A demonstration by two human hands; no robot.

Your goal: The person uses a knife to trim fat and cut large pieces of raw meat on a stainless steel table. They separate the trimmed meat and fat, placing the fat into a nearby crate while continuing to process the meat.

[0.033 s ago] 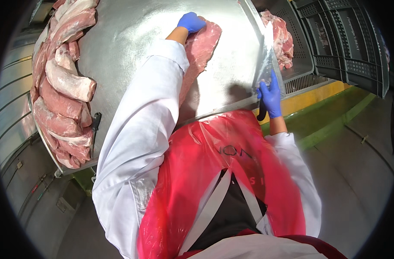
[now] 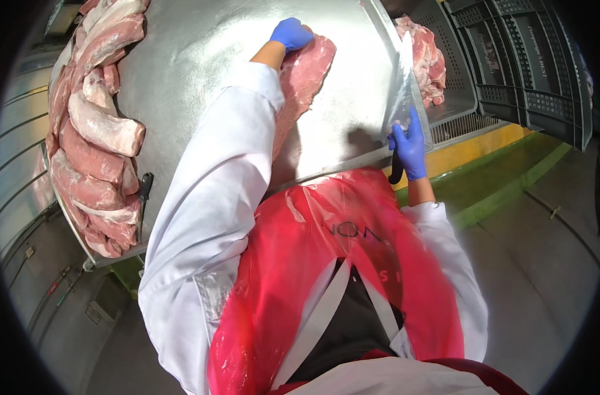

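A slab (image 2: 308, 74) is being gripped by the left hand (image 2: 291, 35) and a knife (image 2: 401, 93) by the right hand (image 2: 410, 147), cutting seemingly pending, progress on the left pile (image 2: 93, 148) being unclear.

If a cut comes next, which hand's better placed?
Probably the right hand: it already has the large knife by its handle, while the left hand is on the far end of the meat slab.

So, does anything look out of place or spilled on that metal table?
I see no spill. Slightly odd, perhaps: a smaller knife lies loose beside the pile of meat on the left, though the right hand holds a large knife.
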